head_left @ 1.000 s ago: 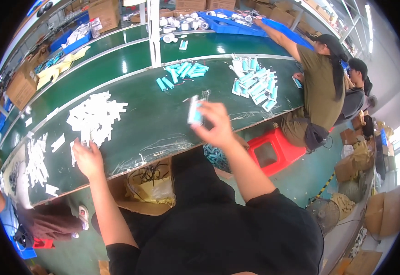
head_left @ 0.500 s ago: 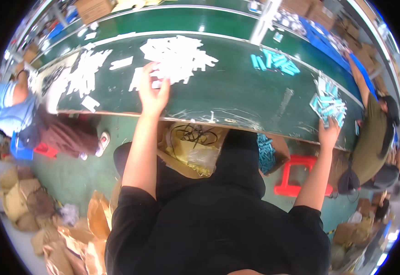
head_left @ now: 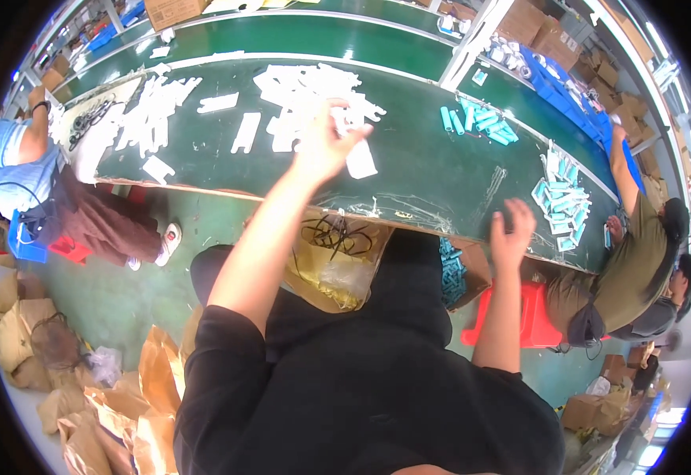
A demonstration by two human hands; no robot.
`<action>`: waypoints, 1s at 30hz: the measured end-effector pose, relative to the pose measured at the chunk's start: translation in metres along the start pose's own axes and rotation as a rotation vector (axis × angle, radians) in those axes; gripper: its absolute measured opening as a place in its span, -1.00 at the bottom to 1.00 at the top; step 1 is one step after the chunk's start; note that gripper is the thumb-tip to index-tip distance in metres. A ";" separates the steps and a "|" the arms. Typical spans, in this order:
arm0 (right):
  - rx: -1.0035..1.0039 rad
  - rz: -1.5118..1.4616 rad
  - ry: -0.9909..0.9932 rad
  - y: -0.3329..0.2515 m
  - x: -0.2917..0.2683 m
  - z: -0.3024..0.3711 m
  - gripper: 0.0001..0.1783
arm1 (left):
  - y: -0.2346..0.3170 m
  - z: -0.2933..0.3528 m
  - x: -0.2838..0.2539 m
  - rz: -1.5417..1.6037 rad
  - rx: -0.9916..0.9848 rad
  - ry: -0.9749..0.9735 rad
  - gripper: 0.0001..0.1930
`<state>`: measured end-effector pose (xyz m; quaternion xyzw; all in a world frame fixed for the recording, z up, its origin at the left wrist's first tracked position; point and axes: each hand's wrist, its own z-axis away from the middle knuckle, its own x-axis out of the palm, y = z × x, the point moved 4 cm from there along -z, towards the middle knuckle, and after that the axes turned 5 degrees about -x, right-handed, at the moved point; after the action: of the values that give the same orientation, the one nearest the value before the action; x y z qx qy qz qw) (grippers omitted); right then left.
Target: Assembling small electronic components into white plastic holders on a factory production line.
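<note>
My left hand (head_left: 326, 150) is over the right side of a large pile of flat white notched pieces (head_left: 294, 87), thumb and fingers apart. Just beside its thumb, a single white piece (head_left: 361, 161) shows on the green table; whether the hand touches it is unclear. My right hand (head_left: 512, 233) is raised at the table's near edge, fingers spread, holding nothing. Beyond it on the right lies a heap of teal and white pieces (head_left: 563, 202). Farther back sits a smaller group of teal tube-shaped pieces (head_left: 488, 123).
Another white pile (head_left: 151, 111) lies to the left. Under the table edge are a carton with yellow material and black cable (head_left: 337, 261) and a box of teal pieces (head_left: 454, 273). A red stool (head_left: 531, 317) stands at right. Co-workers sit at left (head_left: 25, 158) and right (head_left: 638, 245).
My left hand has moved right across the white pile, and a white piece now shows beside it. My right hand has left the teal and white heap and drawn back leftward and nearer.
</note>
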<state>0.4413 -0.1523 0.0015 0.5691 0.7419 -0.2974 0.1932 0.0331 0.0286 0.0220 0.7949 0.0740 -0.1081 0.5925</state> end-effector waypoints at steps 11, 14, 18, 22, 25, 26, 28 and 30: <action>-0.071 -0.050 -0.206 -0.097 0.031 0.002 -0.71 | 0.015 0.042 0.054 -0.461 0.167 -0.139 -0.30; 0.129 -0.398 -0.210 -0.096 0.026 -0.023 -0.67 | 0.011 0.047 0.057 -0.555 0.259 -0.266 -0.42; -0.224 -0.324 -0.118 -0.131 -0.013 -0.124 -0.65 | 0.012 0.043 0.054 -0.466 0.278 -0.271 -0.58; -0.463 -0.323 -0.039 -0.177 -0.034 -0.219 -0.68 | 0.012 0.044 0.050 -0.467 0.321 -0.302 -0.54; -0.644 -0.256 0.003 -0.199 -0.041 -0.286 -0.70 | 0.010 0.046 0.050 -0.442 0.390 -0.254 -0.60; -0.692 -0.231 0.015 -0.206 -0.042 -0.309 -0.70 | 0.006 0.045 0.051 -0.444 0.390 -0.242 -0.60; -0.768 -0.153 0.032 -0.219 -0.044 -0.354 -0.72 | -0.003 0.042 0.058 -0.407 0.355 -0.271 -0.65; -0.804 -0.072 0.036 -0.232 -0.045 -0.397 -0.72 | -0.004 0.040 0.059 -0.402 0.349 -0.270 -0.69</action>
<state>0.2520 0.0369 0.3784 0.4270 0.8217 0.0198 0.3769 0.0854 -0.0090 -0.0082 0.8327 0.1308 -0.3389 0.4179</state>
